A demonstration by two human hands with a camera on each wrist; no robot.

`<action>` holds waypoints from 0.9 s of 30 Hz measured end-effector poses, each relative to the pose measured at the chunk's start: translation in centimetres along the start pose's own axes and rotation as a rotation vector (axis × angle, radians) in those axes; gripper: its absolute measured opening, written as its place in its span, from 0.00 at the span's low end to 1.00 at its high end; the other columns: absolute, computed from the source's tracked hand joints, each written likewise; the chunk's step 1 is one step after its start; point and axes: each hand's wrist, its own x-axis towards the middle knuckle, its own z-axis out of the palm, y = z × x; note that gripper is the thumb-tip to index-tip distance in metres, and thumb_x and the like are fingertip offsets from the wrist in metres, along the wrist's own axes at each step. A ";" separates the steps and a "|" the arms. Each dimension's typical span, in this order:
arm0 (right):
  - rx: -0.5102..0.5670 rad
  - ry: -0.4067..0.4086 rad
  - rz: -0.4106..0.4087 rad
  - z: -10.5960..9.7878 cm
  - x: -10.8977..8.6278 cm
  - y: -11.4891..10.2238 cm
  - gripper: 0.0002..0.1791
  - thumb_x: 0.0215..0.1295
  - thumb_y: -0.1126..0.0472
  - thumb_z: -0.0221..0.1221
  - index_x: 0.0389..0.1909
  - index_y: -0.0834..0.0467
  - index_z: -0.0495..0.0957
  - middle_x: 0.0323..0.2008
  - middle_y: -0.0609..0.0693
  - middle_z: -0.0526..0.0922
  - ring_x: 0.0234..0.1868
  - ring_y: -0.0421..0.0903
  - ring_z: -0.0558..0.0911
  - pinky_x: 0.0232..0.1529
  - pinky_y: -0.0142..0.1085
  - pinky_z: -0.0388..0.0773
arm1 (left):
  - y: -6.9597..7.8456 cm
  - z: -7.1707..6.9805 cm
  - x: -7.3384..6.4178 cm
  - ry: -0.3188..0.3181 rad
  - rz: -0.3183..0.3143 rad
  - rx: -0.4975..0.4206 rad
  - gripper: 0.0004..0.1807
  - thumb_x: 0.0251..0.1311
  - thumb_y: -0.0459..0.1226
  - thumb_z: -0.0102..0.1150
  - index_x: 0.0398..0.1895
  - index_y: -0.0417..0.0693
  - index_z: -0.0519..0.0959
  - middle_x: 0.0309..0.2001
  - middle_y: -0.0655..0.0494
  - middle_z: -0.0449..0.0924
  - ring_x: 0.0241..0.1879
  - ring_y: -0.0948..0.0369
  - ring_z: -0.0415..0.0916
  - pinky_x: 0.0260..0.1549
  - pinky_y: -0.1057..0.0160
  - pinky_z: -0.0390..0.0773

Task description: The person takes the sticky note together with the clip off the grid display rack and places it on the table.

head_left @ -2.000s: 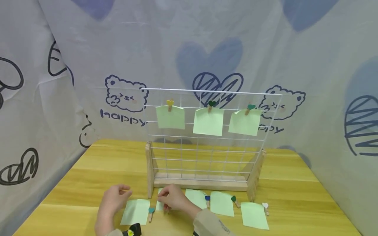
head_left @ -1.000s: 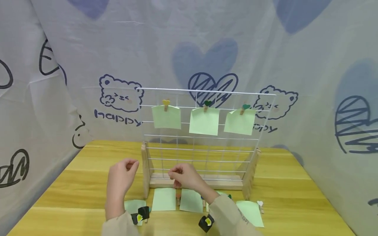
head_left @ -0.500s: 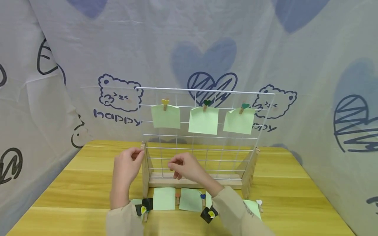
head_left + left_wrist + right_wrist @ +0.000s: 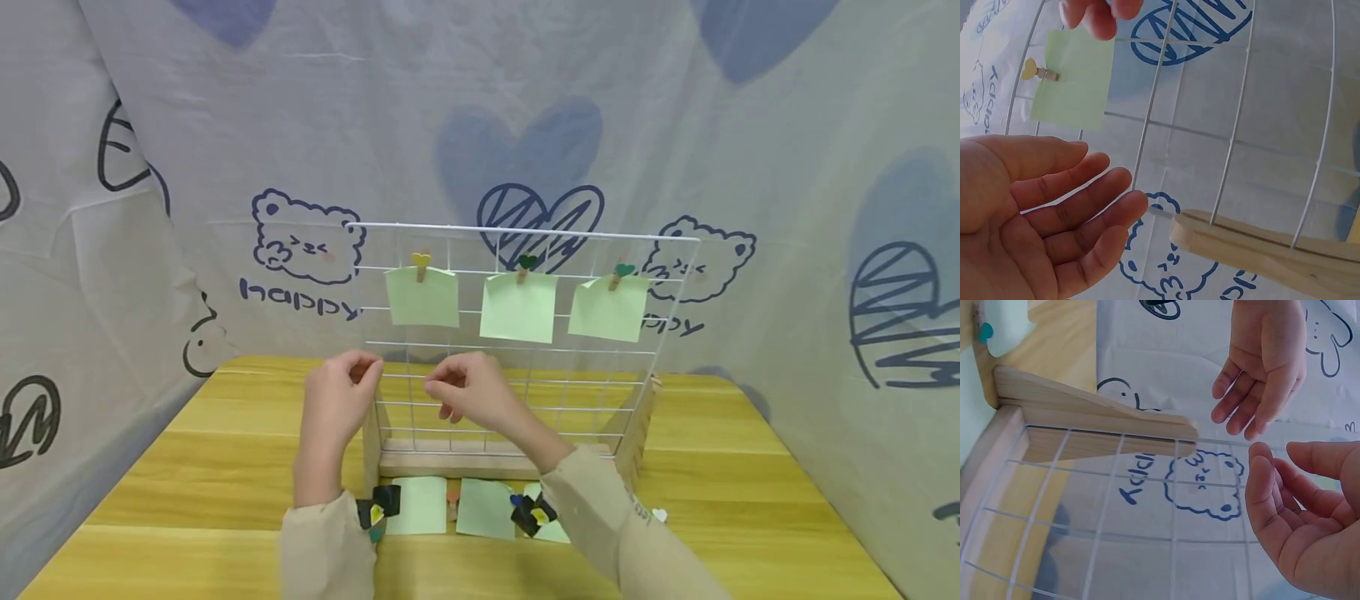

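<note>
Head: grid (image 4: 527, 381) seemingly behind right grip (image 4: 474, 389)

My head view faces forward and down across the desk (image 4: 750, 483) to its far edge. My wrist views face the wire grid (image 4: 517, 348) close-up, sideways; both share its left upright (image 4: 1241, 248).
</note>
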 end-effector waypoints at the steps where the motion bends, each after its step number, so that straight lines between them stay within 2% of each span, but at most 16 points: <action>1: -0.003 0.002 -0.006 -0.1 0.1 -0.2 0.06 0.59 0.67 0.57 0.32 0.67 0.78 0.22 0.51 0.78 0.18 0.45 0.77 0.19 0.35 0.76 | 0.1 0.0 0.1 0.005 0.007 -0.007 0.11 0.60 0.34 0.51 0.38 0.35 0.78 0.33 0.44 0.78 0.33 0.53 0.73 0.34 0.56 0.74; 5: -0.010 0.017 -0.023 -0.6 0.4 -1.0 0.06 0.59 0.67 0.57 0.32 0.67 0.78 0.20 0.51 0.77 0.17 0.45 0.77 0.18 0.35 0.76 | 0.6 0.1 0.4 0.027 0.023 -0.050 0.10 0.59 0.34 0.52 0.37 0.35 0.78 0.33 0.44 0.78 0.33 0.53 0.73 0.34 0.57 0.73; 9: -0.006 0.058 -0.047 -1.3 1.0 -1.6 0.06 0.58 0.67 0.57 0.32 0.67 0.78 0.19 0.52 0.77 0.18 0.49 0.77 0.18 0.36 0.76 | 1.1 0.1 0.8 0.072 0.004 -0.094 0.10 0.59 0.34 0.51 0.38 0.35 0.78 0.33 0.44 0.77 0.33 0.53 0.72 0.34 0.58 0.72; 16: -0.024 0.201 -0.125 -2.5 1.9 -2.8 0.06 0.58 0.67 0.57 0.32 0.68 0.78 0.18 0.53 0.77 0.16 0.45 0.76 0.18 0.35 0.76 | 1.9 0.3 1.5 0.186 -0.003 -0.150 0.10 0.59 0.32 0.50 0.40 0.34 0.77 0.34 0.42 0.77 0.33 0.52 0.72 0.34 0.59 0.73; 20: -0.048 0.288 -0.173 -3.1 2.3 -3.6 0.06 0.58 0.67 0.57 0.33 0.66 0.78 0.22 0.55 0.79 0.17 0.49 0.77 0.18 0.33 0.75 | 2.3 0.3 1.9 0.230 0.008 -0.188 0.10 0.59 0.31 0.50 0.41 0.34 0.76 0.36 0.42 0.78 0.35 0.53 0.73 0.35 0.59 0.74; 23: -0.076 0.340 -0.240 -3.4 2.7 -4.1 0.05 0.58 0.68 0.56 0.33 0.66 0.78 0.26 0.56 0.80 0.18 0.51 0.77 0.17 0.32 0.74 | 2.5 0.3 2.2 0.244 0.016 -0.206 0.10 0.59 0.31 0.50 0.41 0.34 0.76 0.37 0.42 0.78 0.36 0.53 0.74 0.36 0.60 0.74; 27: -0.158 0.414 -0.367 -3.6 3.2 -4.6 0.05 0.57 0.69 0.56 0.32 0.67 0.78 0.27 0.56 0.80 0.16 0.47 0.76 0.15 0.30 0.72 | 2.9 0.4 2.6 0.253 0.029 -0.222 0.11 0.59 0.31 0.51 0.41 0.33 0.76 0.38 0.42 0.77 0.36 0.53 0.74 0.36 0.60 0.74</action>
